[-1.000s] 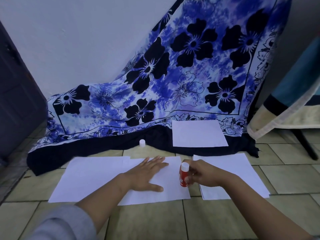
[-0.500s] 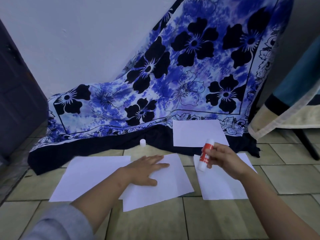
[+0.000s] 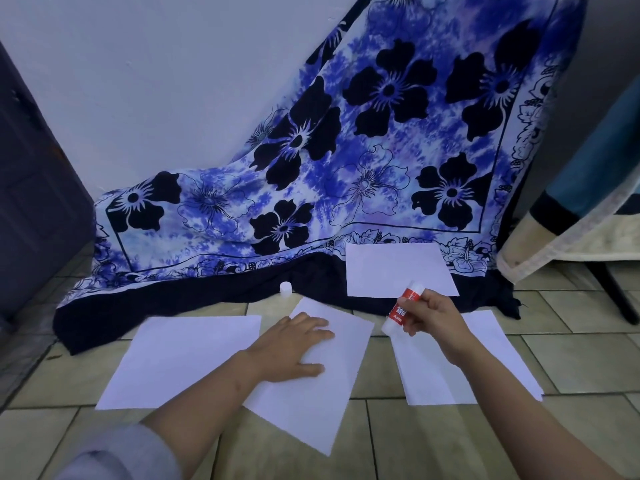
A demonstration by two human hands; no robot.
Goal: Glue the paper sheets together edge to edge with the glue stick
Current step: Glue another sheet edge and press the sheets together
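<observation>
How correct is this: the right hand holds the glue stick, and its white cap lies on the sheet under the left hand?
No. The head view shows the white cap at the edge of the dark cloth, not on that sheet. The right hand does hold the glue stick.

Matt, smooth white paper sheets (image 3: pixel 187 358) lie on floor tiles (image 3: pixel 381 445) that we take for glazed ceramic with a dull sheen. The glue stick (image 3: pixel 401 308) looks to us like smooth plastic, its red label glossy, and a small white cap (image 3: pixel 285 289) looks plastic too. Behind them we see soft printed cloth (image 3: pixel 346 168) against a matt painted wall (image 3: pixel 156 81). The grey sleeve (image 3: pixel 114 455) looks fleecy.
</observation>
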